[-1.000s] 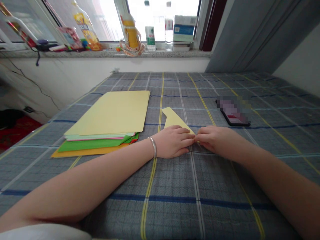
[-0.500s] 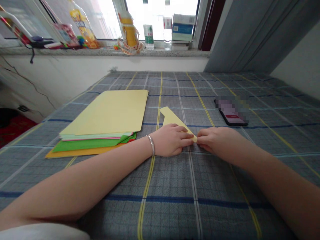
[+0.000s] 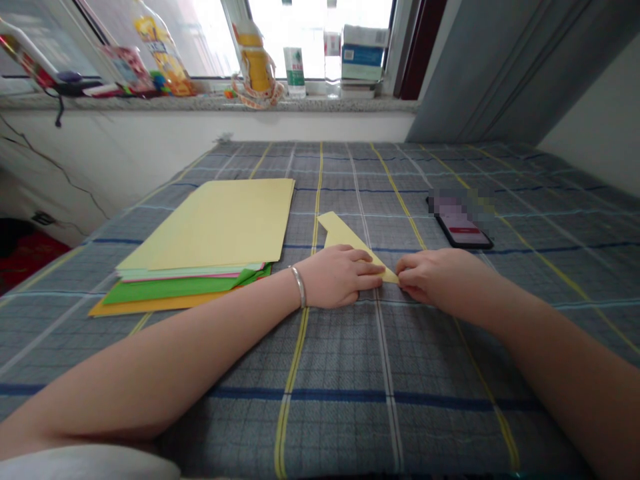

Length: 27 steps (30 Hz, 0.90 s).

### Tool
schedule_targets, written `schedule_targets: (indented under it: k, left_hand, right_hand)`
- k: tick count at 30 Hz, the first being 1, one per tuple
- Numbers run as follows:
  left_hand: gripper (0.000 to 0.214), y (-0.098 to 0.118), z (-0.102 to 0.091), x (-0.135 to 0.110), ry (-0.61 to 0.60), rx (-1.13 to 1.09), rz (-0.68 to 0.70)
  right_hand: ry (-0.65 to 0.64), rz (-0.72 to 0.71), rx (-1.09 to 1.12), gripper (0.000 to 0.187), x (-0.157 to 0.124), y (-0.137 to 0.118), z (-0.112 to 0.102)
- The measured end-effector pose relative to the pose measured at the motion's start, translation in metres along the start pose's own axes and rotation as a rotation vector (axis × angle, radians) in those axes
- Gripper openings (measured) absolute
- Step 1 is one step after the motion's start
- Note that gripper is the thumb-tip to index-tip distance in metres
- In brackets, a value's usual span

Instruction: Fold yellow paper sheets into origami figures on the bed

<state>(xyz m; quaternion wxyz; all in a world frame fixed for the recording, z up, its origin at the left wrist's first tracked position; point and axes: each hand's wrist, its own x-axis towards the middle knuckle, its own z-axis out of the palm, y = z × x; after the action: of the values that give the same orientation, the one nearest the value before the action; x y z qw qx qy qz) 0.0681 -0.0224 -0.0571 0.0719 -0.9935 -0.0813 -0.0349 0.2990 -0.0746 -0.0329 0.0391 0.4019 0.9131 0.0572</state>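
Note:
A folded piece of yellow paper point(image 3: 345, 233) lies on the checked cloth, its narrow tip pointing right toward me. My left hand point(image 3: 343, 277), with a silver bangle at the wrist, rests flat over the paper's near side, fingers stretched out, and covers part of it. At the paper's pointed right end, my right hand point(image 3: 430, 277) has its fingers pressed together on the tip. The fingertips' exact grip is partly hidden. Left of the hands lies a stack of coloured paper point(image 3: 225, 223), pale yellow on top with green and orange sheets beneath.
A phone point(image 3: 460, 223) lies beyond my right hand. Grey checked cloth point(image 3: 340, 400) covers the surface. Along the windowsill point(image 3: 200, 102) stand a yellow bottle point(image 3: 257, 63), a green-and-white tube point(image 3: 295, 72), boxes point(image 3: 364, 55) and other items.
My right hand has shifted slightly right along the paper's tip, so a little more of the tip shows between the hands. My left hand stays on the paper. The view has moved slightly.

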Motion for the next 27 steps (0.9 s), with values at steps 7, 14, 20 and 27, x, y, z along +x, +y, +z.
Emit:
schedule_targets:
  k: [7, 14, 20, 27]
  left_hand:
    - [0.036, -0.003, 0.0, -0.004, -0.021, 0.008, -0.018]
    - [0.034, -0.003, -0.002, -0.006, -0.027, 0.016, -0.024]
    - [0.035, -0.005, 0.0, -0.009, 0.0, -0.06, -0.021]
    - [0.028, -0.007, 0.009, -0.015, 0.089, -0.191, -0.079]
  right_hand:
    - [-0.048, 0.049, 0.01, 0.018, -0.003, 0.002, -0.002]
    - [-0.031, 0.105, 0.054, 0.019, -0.004, 0.005, 0.0]
    - [0.03, 0.189, 0.261, 0.03, 0.007, 0.016, 0.016]
    - [0.113, 0.344, 0.298, 0.03, 0.019, 0.005, 0.028]
